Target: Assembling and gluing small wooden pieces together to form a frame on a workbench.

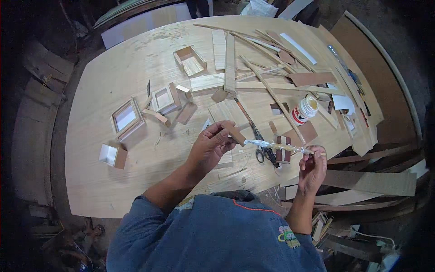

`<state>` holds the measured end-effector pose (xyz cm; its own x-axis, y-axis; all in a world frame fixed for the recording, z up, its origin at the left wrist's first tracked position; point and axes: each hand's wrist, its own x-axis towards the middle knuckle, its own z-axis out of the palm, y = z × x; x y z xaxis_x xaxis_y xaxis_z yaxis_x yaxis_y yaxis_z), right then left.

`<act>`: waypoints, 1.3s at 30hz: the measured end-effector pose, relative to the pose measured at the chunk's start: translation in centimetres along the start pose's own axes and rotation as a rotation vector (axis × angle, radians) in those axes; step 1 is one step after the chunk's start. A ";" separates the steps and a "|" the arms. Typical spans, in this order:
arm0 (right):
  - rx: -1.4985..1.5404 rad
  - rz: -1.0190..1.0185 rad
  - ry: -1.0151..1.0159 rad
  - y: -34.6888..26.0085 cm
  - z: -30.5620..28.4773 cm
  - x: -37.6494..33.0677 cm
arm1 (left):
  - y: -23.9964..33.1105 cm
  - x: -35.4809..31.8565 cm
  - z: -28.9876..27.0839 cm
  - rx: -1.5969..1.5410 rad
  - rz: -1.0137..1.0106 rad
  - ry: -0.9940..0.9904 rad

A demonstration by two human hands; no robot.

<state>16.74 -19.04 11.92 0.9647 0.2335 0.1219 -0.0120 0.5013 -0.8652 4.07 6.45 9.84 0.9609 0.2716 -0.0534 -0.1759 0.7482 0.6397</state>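
My left hand [212, 144] is raised over the plywood table [113, 68] and pinches a small brown wooden piece [235, 134]. My right hand [312, 164] grips one end of a thin stick coated in white glue [276, 145]; its other end touches the wooden piece. Black-handled scissors [260, 145] lie on the table under the stick. A white glue jar with a red label [304, 109] lies on its side behind my right hand.
Several small open wooden boxes [128, 117] sit at the left of the table, with one [190, 60] farther back. Long wood strips and veneer offcuts [253, 72] pile up across the back right. More planks [371, 181] hang off the right edge.
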 end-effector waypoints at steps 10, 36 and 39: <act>-0.014 -0.082 -0.145 -0.4 -0.4 -0.5 | 0.1 -0.1 0.1 -0.001 -0.065 -0.005; 0.073 -0.076 -0.113 0.2 0.3 -0.5 | 0.3 -0.7 0.4 0.094 -0.231 -0.249; 0.068 -0.087 -0.137 0.1 0.4 -0.5 | 0.2 -0.7 0.2 0.088 -0.237 -0.252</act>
<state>16.14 -18.73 11.94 0.9180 0.2960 0.2640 0.0475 0.5787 -0.8141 3.41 6.26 10.17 0.9973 -0.0688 -0.0246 0.0665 0.7144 0.6965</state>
